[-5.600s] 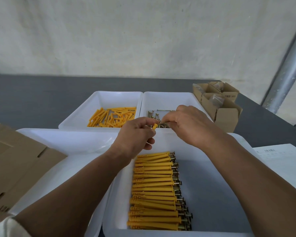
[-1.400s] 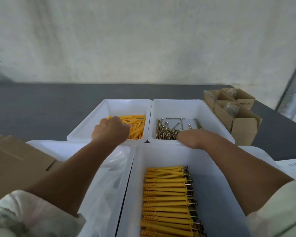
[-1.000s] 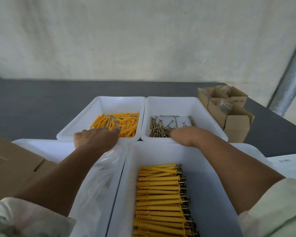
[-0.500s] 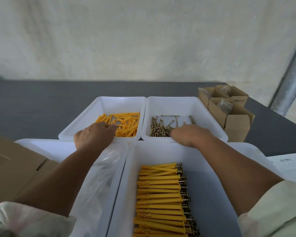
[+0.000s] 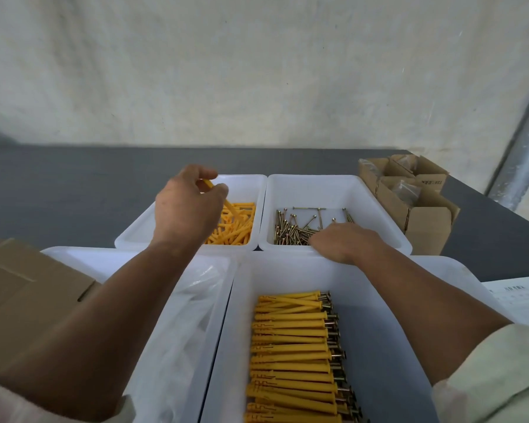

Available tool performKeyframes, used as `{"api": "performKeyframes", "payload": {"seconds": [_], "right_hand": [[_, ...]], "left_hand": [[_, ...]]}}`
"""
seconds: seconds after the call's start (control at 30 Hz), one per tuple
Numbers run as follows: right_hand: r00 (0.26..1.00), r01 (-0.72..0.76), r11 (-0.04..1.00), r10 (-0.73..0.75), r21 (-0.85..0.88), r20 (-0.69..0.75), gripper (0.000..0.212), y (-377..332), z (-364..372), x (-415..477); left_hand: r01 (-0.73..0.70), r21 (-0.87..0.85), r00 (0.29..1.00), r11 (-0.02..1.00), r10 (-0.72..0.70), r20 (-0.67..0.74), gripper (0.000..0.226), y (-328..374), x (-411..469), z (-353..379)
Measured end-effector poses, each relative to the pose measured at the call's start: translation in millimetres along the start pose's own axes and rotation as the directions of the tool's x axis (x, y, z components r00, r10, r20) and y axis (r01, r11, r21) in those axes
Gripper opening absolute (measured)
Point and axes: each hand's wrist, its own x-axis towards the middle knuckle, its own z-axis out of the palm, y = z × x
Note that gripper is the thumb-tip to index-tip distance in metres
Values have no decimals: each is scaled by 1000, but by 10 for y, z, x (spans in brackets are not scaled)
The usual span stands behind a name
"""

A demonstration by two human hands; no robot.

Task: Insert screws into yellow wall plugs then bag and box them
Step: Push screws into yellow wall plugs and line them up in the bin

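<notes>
Left hand (image 5: 187, 209) is raised over the far left tray (image 5: 245, 178), thumb and fingers pinching one yellow plug (image 5: 209, 183), with its lower end pointing down toward the loose plugs (image 5: 237, 227) lying in that tray. Right hand (image 5: 345, 242) is low in the far right tray (image 5: 312, 178), palm down with the fingertips on the pile of screws (image 5: 290, 230). The fingers are hidden, so I cannot tell if it has a screw. Judged step: fetching one plug and one screw to join them. Progress: the near right tray (image 5: 388, 361) holds a neat stack of finished plugs (image 5: 290, 346), screw heads sticking out on the right side, so assembly is well under way. Plenty of loose plugs and screws are left, so there is more to do. Bagging looks not yet started on this stack. Clear bags (image 5: 196, 300) lie in the near left tray (image 5: 83, 250). Small cartons (image 5: 422, 209) stand well apart at the far right of the table (image 5: 58, 184), open, with something clear inside whose contents I cannot make out. Flat cardboard (image 5: 19, 294) is at the left and a paper sheet (image 5: 516, 297) at the right edge. Nothing blocks either hand; only the tray walls need clearing on the way back to the near tray.
</notes>
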Motion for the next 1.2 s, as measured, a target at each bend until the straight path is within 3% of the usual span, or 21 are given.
{"api": "performKeyframes", "payload": {"seconds": [0.17,0.27,0.4,0.67,0.8,0.93,1.2], "right_hand": [[1000,14,999,-14,29,-9,25,9,17,-12],[999,16,999,-14,31,-49,31,15,30,-10],[992,39,999,-37,17,-122,34,30,62,-8],[966,108,988,-77,114,-248,36,37,67,-117],[972,147,963,-99,224,-215,28,75,26,-211],[964,236,955,-206,181,-166,23,119,-21,-301],[910,348,880,-235,322,-341,19,145,3,-392]], "left_hand": [[49,-159,978,986,-15,206,20,212,-271,81],[116,-264,932,958,-13,362,27,251,-470,181],[166,-311,888,936,-4,460,30,162,-661,303],[86,-210,881,974,24,472,60,30,-800,408],[63,-161,870,985,25,492,52,22,-796,421],[22,-120,847,993,46,530,46,35,-815,425],[-15,-88,828,996,62,557,46,29,-825,444]]}}
